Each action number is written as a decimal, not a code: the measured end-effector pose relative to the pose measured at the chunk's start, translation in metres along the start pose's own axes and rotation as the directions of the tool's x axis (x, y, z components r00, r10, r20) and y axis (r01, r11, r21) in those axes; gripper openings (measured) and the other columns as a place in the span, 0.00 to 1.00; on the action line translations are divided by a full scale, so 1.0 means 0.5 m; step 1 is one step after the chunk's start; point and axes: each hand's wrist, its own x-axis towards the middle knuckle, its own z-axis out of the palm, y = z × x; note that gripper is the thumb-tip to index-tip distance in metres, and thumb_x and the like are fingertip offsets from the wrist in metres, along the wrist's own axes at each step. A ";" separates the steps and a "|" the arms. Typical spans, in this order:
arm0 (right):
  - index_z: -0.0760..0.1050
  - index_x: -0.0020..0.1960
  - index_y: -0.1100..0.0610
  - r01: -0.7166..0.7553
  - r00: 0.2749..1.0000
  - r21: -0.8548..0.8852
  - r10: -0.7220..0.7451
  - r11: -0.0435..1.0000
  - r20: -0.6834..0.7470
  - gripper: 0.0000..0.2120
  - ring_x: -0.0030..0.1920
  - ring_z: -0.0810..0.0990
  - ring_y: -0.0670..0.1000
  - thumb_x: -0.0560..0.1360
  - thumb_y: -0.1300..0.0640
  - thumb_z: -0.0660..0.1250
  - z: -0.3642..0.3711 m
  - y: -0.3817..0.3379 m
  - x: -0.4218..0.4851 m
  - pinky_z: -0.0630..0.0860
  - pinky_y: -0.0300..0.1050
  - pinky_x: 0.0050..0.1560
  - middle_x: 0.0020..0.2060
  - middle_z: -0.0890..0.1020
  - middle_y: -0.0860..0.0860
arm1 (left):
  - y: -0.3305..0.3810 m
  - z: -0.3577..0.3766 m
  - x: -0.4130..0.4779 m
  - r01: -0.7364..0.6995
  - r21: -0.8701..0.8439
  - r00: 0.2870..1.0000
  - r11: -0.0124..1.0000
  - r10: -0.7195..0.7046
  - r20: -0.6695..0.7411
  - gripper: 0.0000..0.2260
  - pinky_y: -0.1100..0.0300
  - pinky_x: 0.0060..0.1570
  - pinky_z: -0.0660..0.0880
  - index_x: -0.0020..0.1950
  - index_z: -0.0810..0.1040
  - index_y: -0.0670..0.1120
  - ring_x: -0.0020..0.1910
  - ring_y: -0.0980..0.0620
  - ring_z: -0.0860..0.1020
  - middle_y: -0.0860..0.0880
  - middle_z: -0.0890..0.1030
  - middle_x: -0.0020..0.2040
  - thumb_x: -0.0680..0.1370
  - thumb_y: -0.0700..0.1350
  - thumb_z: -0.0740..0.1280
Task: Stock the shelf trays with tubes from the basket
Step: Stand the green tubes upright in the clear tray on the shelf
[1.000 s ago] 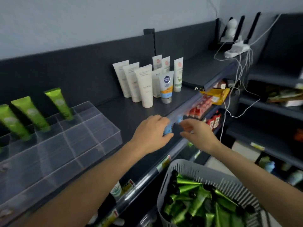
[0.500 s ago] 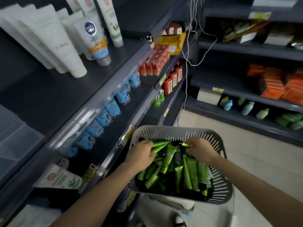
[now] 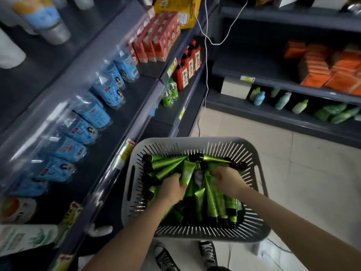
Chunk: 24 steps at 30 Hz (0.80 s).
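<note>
Both hands down in grey slotted plastic basket (image 3: 129,184), on heap of green black-capped plastic tubes (image 3: 214,204). Left hand (image 3: 172,188) and right hand (image 3: 228,179): fingers curled into pile, gripping tubes. No shelf trays in view. Judging by heap, most stocking remains.

Glossy green tubes (image 3: 212,200) (black caps) fill a matt grey slotted plastic basket (image 3: 195,145).

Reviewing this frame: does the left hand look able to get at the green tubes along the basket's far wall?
Probably yes. The left hand is down inside the open-topped basket, fingers curled among the green tubes, and nothing covers those by the far wall just beyond its fingertips.
</note>
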 end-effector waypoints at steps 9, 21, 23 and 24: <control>0.74 0.51 0.61 -0.094 0.993 -0.015 0.095 0.995 0.074 0.13 0.46 0.77 0.56 0.75 0.51 0.66 0.059 -0.007 0.041 0.67 0.42 0.40 0.42 0.75 0.55 | 0.019 0.052 0.018 0.077 0.017 0.982 0.997 -0.073 -0.175 0.12 0.52 0.36 0.74 0.52 0.68 0.41 0.44 0.42 0.80 0.42 0.80 0.45 0.75 0.43 0.68; 0.64 0.28 0.59 -0.215 0.972 0.363 0.235 0.907 -0.010 0.13 0.29 0.66 0.52 0.69 0.68 0.62 0.036 -0.003 0.064 0.65 0.43 0.33 0.26 0.66 0.54 | 0.002 0.034 0.007 0.032 -0.245 0.977 0.969 -0.082 -0.195 0.09 0.55 0.40 0.75 0.49 0.74 0.41 0.44 0.47 0.78 0.47 0.79 0.45 0.72 0.38 0.71; 0.69 0.31 0.59 -0.206 0.975 0.509 0.217 0.836 0.040 0.10 0.30 0.67 0.51 0.68 0.70 0.63 0.006 -0.006 0.063 0.67 0.44 0.32 0.28 0.67 0.55 | 0.002 0.004 -0.007 0.015 -0.339 0.971 0.941 -0.094 -0.220 0.10 0.59 0.41 0.72 0.51 0.74 0.42 0.45 0.49 0.77 0.48 0.78 0.46 0.72 0.38 0.71; 0.71 0.32 0.61 -0.198 0.979 0.566 0.189 0.800 0.075 0.09 0.29 0.68 0.51 0.68 0.70 0.65 -0.011 -0.011 0.061 0.68 0.43 0.31 0.28 0.68 0.56 | 0.002 -0.013 -0.015 0.004 -0.365 0.967 0.931 -0.096 -0.234 0.11 0.59 0.41 0.71 0.52 0.73 0.42 0.45 0.49 0.76 0.48 0.78 0.46 0.73 0.38 0.71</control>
